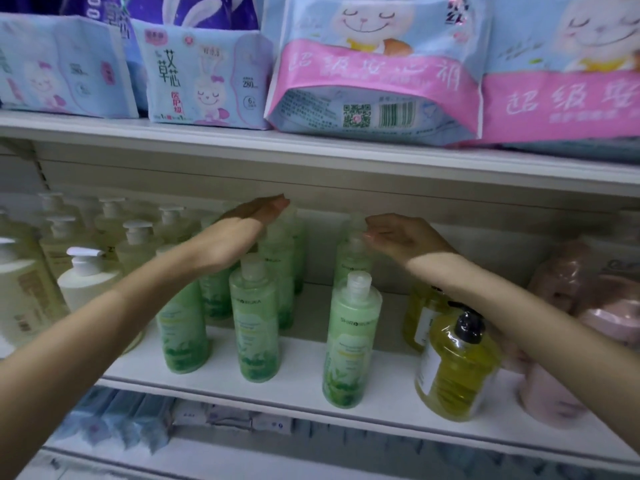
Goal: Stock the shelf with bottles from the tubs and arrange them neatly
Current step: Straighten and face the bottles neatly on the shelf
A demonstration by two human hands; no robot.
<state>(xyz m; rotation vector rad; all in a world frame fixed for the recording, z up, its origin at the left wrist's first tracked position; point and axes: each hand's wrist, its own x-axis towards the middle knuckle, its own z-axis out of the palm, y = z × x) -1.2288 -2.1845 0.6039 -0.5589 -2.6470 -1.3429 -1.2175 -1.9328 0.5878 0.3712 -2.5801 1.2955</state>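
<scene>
Centrally, green bottles (351,341) are ranked on the shelf (311,375). Left hand (249,220) and right hand (398,235) are poised over caps (358,282), fingers (273,205) loose and empty, likely for aligning.

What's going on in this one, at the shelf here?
A person reaches both bare hands into the middle shelf, among the green bottles. The left hand lies flat, palm down, over one cluster. The right hand is open by the top of a rear green bottle. Neither hand holds anything. Yellow bottles stand on one side, cream pump bottles on the other.
</scene>
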